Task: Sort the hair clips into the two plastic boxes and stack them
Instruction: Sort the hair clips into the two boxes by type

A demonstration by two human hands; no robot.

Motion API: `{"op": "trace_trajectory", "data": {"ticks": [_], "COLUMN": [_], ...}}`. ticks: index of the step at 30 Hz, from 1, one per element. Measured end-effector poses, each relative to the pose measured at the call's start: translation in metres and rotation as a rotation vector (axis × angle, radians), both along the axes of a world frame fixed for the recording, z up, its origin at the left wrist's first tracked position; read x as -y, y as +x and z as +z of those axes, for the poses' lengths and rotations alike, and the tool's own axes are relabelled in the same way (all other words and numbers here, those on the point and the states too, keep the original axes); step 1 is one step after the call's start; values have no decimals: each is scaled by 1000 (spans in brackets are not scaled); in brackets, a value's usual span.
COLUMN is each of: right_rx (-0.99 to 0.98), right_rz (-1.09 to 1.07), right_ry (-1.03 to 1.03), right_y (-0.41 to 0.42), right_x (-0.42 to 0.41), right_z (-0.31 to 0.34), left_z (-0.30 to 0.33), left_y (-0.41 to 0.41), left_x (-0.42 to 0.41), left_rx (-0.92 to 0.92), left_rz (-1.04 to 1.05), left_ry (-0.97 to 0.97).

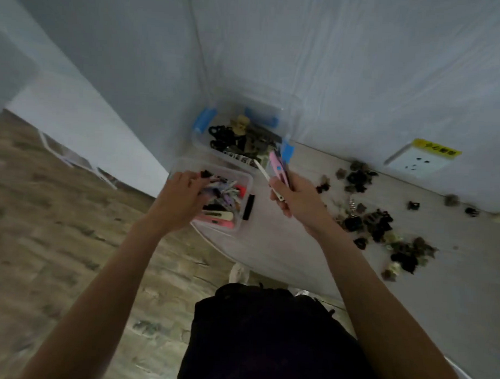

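Right hand grips a small bunch of flat hair clips: a pink clip, a white clip, something dark behind them. Bunch sits above the table, between the two boxes.

Left hand reaches into the near box, fingers curled down among the clips; cannot tell if it holds any. Near box: clear plastic, black latch on its right side, filled with flat clips in pink, purple, white and black.

Far box: clear, blue latches, pushed into the wall corner, touching the near box. Holds claw clips, mostly black and olive, one beige.

Loose claw clips are scattered on the white table right of the hands, dark ones mostly, some along the wall.

Wall outlet with a yellow label above the scatter. Wood-pattern floor on the left.
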State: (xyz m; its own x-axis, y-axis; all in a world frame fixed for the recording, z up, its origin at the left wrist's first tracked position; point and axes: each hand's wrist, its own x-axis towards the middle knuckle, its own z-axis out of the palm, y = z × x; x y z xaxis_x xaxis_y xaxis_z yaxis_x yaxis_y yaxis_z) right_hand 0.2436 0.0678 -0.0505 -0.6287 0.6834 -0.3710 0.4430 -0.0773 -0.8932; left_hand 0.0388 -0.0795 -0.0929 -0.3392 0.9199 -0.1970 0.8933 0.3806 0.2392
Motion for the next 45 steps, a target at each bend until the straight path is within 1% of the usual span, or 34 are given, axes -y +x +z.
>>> {"op": "trace_trajectory", "data": {"ticks": [2,3,5,8,11,13,15,17,23,26,30,34,37,39,42,45], "right_rx": [129,197,293,344,387,377,345,326,310,380,453,524,478,424,415,408], "right_rz": [171,248,343,410,507,541,590,629,610,589,499,432,419,430,450,435], "right_ry": [297,430,634,814,981,1051,1062,1067,1031,1094,1166,1133,1116,1120,1177,1135], "right_y": [-24,-38,-61,-94,-102,-97,-91,-85,-63,-69,-84,-72,-62,-61,-63,-64], "right_x": [4,9,16,30,38,42,45,49,57,60,60,61,60,60,61,56], "right_z": [0,-1,-6,-16,-29,-35,-42,-48,-44,-49,-46,-51,-55,-56,-59,-59], "left_z": [-11,-13,-11,-8,-13,-15,-19,-21,-21,-19,-18,-14,-17,-18,-19,-18], "left_y": [-1,-4,-5,-4,-2,-2,-7,-12,-15,-12,-8,-17,-21,-17,-3,2], "left_x": [6,13,22,34,38,38,37,37,34,27,18,22,33,35,32,30], "left_rx": [2,12,22,13,-65,-66,-7,36,-26,-38,-35,37,32,-5,-80,-105], "left_rz": [-97,-112,-83,3,38,97,139,140,96,89,135,135,66,19,-91,-115], "left_ry": [-53,-35,85,276,323,334,370,377,364,329,284,310,332,314,292,301]}}
